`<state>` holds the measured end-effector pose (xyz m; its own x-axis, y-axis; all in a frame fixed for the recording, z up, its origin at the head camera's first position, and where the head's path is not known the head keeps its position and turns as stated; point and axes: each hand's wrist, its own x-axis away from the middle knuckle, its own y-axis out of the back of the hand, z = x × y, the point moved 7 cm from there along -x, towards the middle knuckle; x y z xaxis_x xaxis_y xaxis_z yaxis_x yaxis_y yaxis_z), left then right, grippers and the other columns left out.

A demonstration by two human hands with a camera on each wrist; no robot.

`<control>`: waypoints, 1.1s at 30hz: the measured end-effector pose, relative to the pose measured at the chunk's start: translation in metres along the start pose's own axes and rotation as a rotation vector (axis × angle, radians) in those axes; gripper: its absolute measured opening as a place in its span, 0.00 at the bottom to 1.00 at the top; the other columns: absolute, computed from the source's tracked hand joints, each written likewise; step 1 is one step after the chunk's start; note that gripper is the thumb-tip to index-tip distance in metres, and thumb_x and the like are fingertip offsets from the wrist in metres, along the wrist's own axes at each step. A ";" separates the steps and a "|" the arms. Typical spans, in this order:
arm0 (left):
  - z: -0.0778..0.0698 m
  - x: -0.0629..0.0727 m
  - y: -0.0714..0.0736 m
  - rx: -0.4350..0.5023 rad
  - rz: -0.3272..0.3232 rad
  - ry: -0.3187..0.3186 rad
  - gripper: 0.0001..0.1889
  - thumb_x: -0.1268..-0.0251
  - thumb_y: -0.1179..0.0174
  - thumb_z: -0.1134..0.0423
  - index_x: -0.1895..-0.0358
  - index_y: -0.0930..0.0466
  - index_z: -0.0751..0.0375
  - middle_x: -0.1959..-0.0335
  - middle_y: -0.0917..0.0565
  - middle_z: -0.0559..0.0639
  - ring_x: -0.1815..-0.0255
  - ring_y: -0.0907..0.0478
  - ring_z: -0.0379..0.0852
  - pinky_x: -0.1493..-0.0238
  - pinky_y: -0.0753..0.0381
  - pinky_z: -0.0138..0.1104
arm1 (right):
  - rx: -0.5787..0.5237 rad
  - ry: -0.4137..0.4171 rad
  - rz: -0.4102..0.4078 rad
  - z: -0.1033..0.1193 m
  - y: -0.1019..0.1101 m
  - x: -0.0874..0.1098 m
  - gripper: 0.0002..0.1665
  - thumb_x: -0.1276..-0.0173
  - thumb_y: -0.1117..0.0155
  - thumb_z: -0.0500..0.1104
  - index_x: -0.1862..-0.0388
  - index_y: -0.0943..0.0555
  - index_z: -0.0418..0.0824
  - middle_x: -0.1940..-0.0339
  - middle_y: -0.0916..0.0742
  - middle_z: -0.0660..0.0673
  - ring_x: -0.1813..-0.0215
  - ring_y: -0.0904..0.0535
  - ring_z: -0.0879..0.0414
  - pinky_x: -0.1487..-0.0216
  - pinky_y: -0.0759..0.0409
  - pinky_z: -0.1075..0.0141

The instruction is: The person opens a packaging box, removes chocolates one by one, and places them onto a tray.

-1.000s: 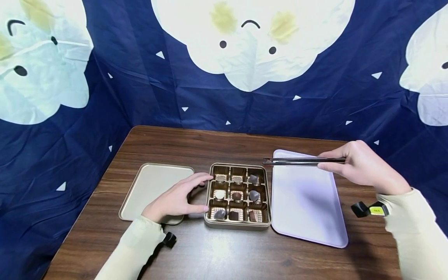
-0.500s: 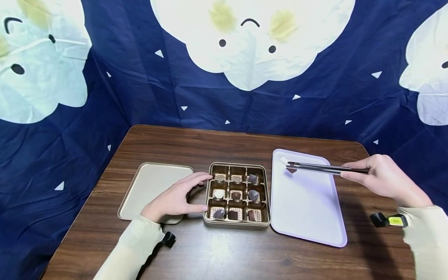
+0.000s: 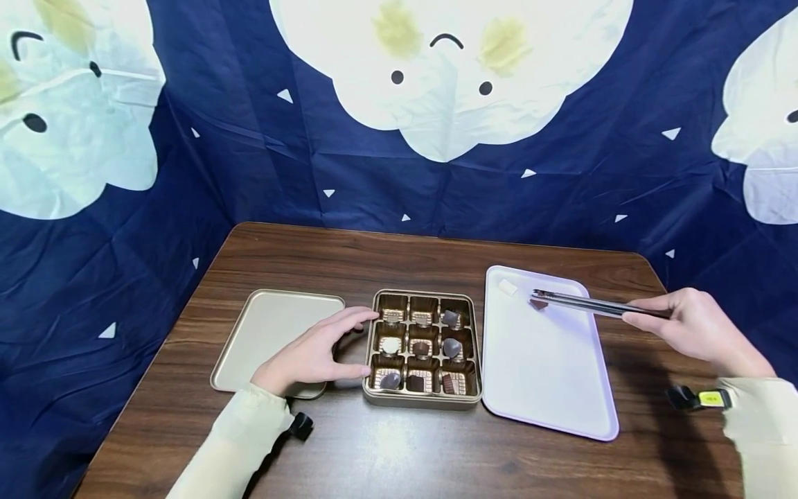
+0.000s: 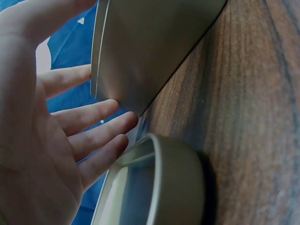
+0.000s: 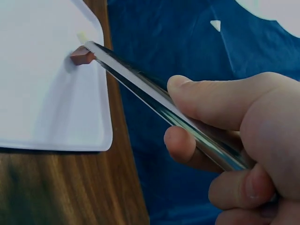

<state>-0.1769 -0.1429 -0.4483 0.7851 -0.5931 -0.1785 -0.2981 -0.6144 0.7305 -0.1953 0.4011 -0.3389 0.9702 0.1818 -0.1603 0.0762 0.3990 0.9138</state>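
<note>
Right grip [image 3: 692, 326] pinched round shiny tongs [image 3: 586, 303], dark chocolate [image 3: 539, 305] at the tips

It's toward the far end of the tray [image 3: 555, 381], right of a white bit [image 3: 508, 287]; left grip [image 3: 312, 353] spread, touching the tin [image 3: 424, 400].

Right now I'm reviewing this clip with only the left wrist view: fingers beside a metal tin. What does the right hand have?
Observer: The right hand grips a pair of tongs.
Operator: None of that reaches my view. Anything at the tips?
Observer: Yes, a dark brown piece, over the lilac tray; I can't tell whether it touches the tray.
Operator: And inside the tin? I only get its outer wall.
Observer: In the head view, the tin has nine compartments; in the far row, the left compartment and middle compartment show no piece.
</note>
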 end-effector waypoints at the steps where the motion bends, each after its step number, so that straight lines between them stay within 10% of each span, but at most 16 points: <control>1: 0.000 0.000 0.000 0.000 0.000 -0.003 0.48 0.42 0.24 0.39 0.20 0.34 0.51 0.23 0.31 0.42 0.32 0.23 0.49 0.29 0.26 0.52 | -0.001 -0.008 -0.001 -0.003 -0.001 0.001 0.15 0.34 0.21 0.47 0.55 0.06 0.38 0.91 0.34 0.61 0.83 0.43 0.66 0.83 0.44 0.64; 33: 0.001 0.000 0.000 -0.011 -0.006 -0.005 0.49 0.42 0.24 0.38 0.20 0.34 0.51 0.23 0.30 0.42 0.33 0.23 0.49 0.29 0.26 0.52 | -0.053 0.008 -0.102 -0.008 -0.005 0.014 0.17 0.33 0.22 0.44 0.53 0.09 0.32 0.88 0.28 0.61 0.81 0.38 0.66 0.83 0.43 0.65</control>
<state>-0.1774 -0.1435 -0.4494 0.7838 -0.5924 -0.1863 -0.2876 -0.6121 0.7366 -0.1842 0.4089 -0.3486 0.9560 0.1447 -0.2550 0.1623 0.4632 0.8713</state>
